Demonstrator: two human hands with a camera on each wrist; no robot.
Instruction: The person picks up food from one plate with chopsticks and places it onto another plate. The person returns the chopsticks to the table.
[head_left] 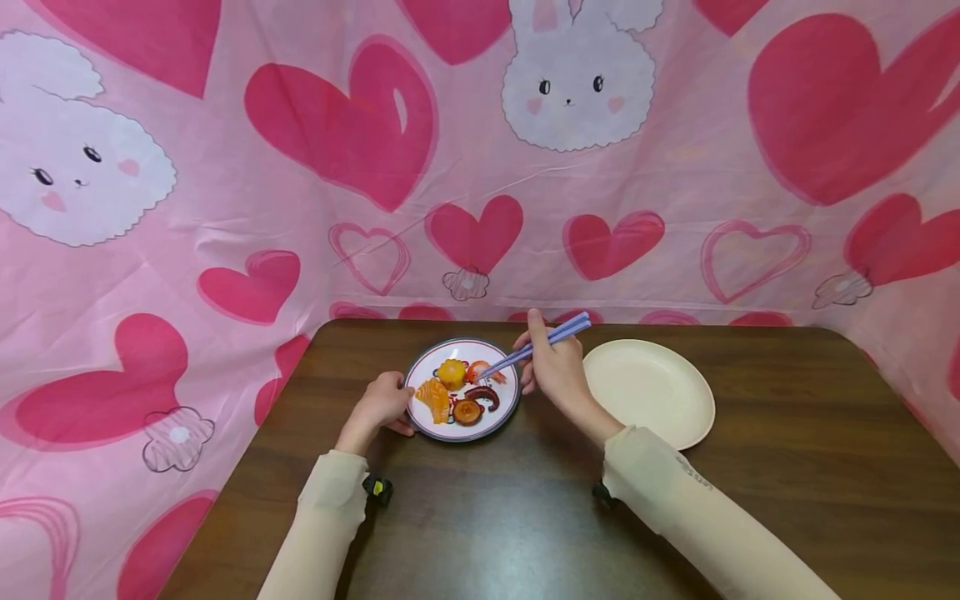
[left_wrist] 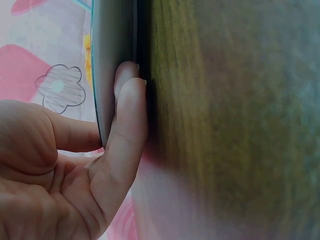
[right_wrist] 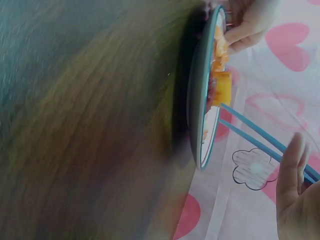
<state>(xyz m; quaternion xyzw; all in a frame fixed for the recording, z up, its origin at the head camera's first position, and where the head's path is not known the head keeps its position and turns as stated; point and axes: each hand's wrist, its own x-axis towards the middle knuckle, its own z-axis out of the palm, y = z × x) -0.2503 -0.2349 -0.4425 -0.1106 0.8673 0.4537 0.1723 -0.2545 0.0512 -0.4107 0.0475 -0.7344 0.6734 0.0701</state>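
My left hand (head_left: 381,405) pinches the left rim of a dark-edged white plate (head_left: 427,360), thumb above and fingers underneath, as the left wrist view shows. On it lie a yellow corn piece (head_left: 452,374), orange salmon slices (head_left: 433,398), a round brown piece (head_left: 467,412), a dark curled tentacle (head_left: 483,396) and a red-and-white shrimp (head_left: 480,370). A pair of light purple chopsticks (head_left: 536,344) is held in my right hand (head_left: 555,367). Their tips reach over the plate at the shrimp; whether they grip it I cannot tell.
A plain cream plate (head_left: 648,392) stands on the brown wooden table (head_left: 480,533), right of my right hand and partly behind that forearm. A pink cloth (head_left: 465,175) with hearts and rabbits hangs behind the table and along its sides.
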